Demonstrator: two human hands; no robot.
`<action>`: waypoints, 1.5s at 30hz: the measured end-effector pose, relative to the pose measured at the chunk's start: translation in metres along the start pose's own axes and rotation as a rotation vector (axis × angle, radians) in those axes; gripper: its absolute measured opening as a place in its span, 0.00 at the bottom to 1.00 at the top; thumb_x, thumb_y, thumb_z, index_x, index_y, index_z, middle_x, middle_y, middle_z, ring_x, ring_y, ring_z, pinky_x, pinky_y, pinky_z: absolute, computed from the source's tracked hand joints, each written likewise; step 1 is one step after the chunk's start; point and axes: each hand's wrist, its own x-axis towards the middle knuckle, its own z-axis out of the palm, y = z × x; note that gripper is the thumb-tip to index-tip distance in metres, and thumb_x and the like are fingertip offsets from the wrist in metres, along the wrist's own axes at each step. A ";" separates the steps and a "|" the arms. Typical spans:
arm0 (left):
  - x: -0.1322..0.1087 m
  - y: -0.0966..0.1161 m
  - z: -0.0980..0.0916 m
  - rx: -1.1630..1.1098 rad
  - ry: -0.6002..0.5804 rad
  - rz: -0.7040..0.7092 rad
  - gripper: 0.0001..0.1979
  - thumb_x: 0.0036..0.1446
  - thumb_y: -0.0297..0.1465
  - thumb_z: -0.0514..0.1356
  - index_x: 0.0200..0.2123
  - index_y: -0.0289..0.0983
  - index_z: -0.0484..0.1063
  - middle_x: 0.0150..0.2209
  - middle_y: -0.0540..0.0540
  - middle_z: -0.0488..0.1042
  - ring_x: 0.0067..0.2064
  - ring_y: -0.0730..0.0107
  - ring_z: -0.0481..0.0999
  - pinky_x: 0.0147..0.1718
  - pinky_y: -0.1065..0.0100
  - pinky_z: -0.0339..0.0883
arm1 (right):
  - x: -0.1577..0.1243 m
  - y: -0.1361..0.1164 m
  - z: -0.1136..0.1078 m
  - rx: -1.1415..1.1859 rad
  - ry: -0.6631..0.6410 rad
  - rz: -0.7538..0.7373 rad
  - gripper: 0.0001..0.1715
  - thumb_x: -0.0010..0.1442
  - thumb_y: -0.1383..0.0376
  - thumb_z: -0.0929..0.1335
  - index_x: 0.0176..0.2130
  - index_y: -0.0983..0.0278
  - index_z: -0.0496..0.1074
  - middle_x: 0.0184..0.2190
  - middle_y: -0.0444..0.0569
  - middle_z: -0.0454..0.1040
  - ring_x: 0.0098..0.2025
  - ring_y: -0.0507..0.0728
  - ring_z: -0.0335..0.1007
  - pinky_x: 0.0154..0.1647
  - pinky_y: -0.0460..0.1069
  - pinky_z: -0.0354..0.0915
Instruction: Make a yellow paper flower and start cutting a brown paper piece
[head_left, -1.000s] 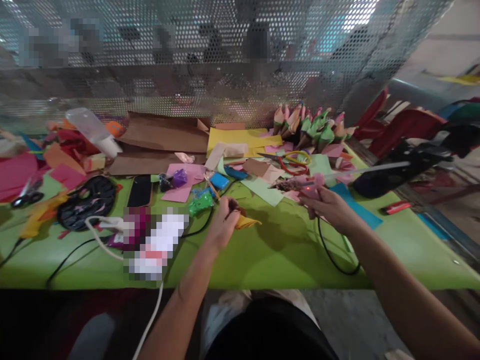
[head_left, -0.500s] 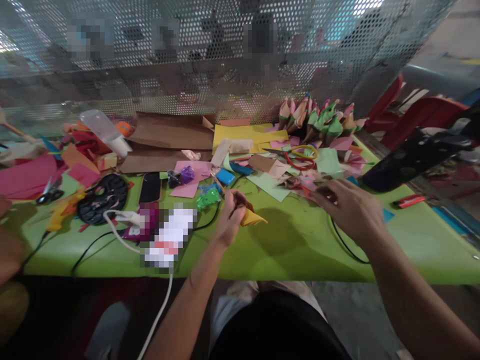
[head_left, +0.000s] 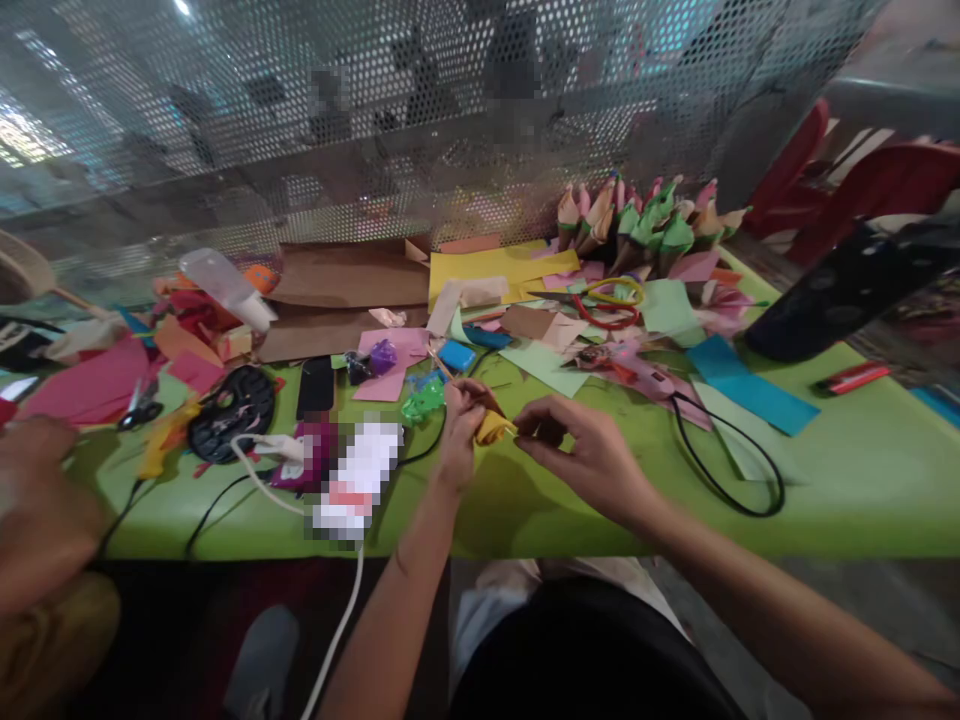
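My left hand [head_left: 459, 430] is closed around a small rolled piece of yellow paper [head_left: 493, 430] with brown paper along its upper side. A thin stick [head_left: 439, 362] pokes up beyond my left fingers. My right hand [head_left: 574, 445] pinches the pointed end of the yellow paper between thumb and forefinger. Behind my right hand lies a pink glue gun [head_left: 637, 372] with a black cable looping to the right. A blue paper strip [head_left: 750, 385] is to its right.
Paper cones [head_left: 652, 225] stand bunched at the back right, near scissors [head_left: 611, 305] and a dark bottle [head_left: 832, 290]. Left are a phone [head_left: 316, 388], a power strip [head_left: 307, 455], a yellow glue gun [head_left: 166, 440] and another person's arm [head_left: 45, 510]. A red lighter [head_left: 855, 378] lies far right.
My right hand has moved left from the pink glue gun to the tip of the yellow paper, uncovering the glue gun and blue strip. My left hand keeps its hold.
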 end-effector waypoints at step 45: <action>-0.003 -0.005 -0.002 0.260 0.047 0.104 0.10 0.56 0.35 0.62 0.39 0.43 0.63 0.39 0.49 0.68 0.41 0.66 0.70 0.44 0.64 0.67 | 0.011 0.016 0.015 0.320 0.002 0.248 0.05 0.54 0.63 0.68 0.34 0.61 0.70 0.28 0.44 0.73 0.29 0.53 0.69 0.28 0.47 0.64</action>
